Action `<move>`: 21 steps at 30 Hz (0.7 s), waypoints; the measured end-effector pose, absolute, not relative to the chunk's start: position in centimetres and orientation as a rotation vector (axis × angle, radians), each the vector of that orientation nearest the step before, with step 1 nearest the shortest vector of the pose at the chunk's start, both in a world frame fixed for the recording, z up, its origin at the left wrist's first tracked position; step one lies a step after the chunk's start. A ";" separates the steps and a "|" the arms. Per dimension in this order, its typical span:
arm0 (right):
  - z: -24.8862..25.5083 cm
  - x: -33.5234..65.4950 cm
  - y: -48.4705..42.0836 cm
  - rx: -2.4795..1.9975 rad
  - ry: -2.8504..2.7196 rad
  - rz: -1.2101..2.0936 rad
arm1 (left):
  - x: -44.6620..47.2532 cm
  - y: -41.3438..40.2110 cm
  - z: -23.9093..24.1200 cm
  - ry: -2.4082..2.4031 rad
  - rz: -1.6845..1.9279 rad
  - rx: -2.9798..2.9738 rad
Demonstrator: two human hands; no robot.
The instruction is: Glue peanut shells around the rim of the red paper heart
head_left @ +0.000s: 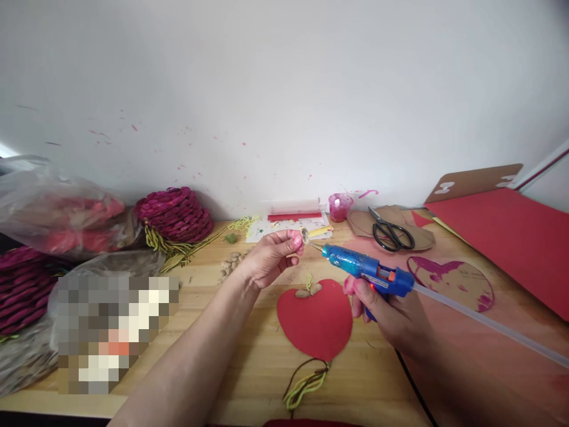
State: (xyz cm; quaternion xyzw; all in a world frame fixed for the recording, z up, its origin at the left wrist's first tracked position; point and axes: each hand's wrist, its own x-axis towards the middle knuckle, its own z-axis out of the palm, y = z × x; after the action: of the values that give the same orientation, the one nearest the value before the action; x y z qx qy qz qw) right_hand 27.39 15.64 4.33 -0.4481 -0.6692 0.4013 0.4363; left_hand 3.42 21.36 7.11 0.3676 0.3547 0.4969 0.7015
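My left hand (271,256) is raised above the wooden table (231,356) and pinches a small pale shell (304,236) between thumb and fingertips. My right hand (391,314) grips a blue hot glue gun (368,270), whose nozzle points left and almost touches the shell. A clear glue stick (489,323) runs out of the gun's back toward the right. Below both hands lies a red apple-shaped cutout (316,320) with two shells and a green string stuck at its top, and yellow-green threads (306,382) trailing from its bottom.
Loose shells (230,264) lie left of centre. Black scissors (391,232) rest on brown cardboard at the back, beside a pink cup (340,206). Purple woven pieces (175,213), plastic bags (53,207), red sheets (511,237) and a paint-smeared heart cutout (453,281) surround the work area.
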 end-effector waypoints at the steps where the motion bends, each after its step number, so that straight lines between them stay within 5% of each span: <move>1: 4.3 27.4 15.6 -1.120 -1.666 0.991 | 3.5 21.3 7.1 0.786 1.104 0.817; 21: 4.3 27.3 15.6 -1.087 -1.718 0.935 | 3.8 21.3 7.0 0.806 1.079 0.807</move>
State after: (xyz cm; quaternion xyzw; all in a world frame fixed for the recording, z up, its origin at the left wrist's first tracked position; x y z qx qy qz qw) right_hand 27.31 15.60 4.31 -0.4372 -0.6906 0.3757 0.4367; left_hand 3.78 21.34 6.99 0.3632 0.3630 0.4859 0.7073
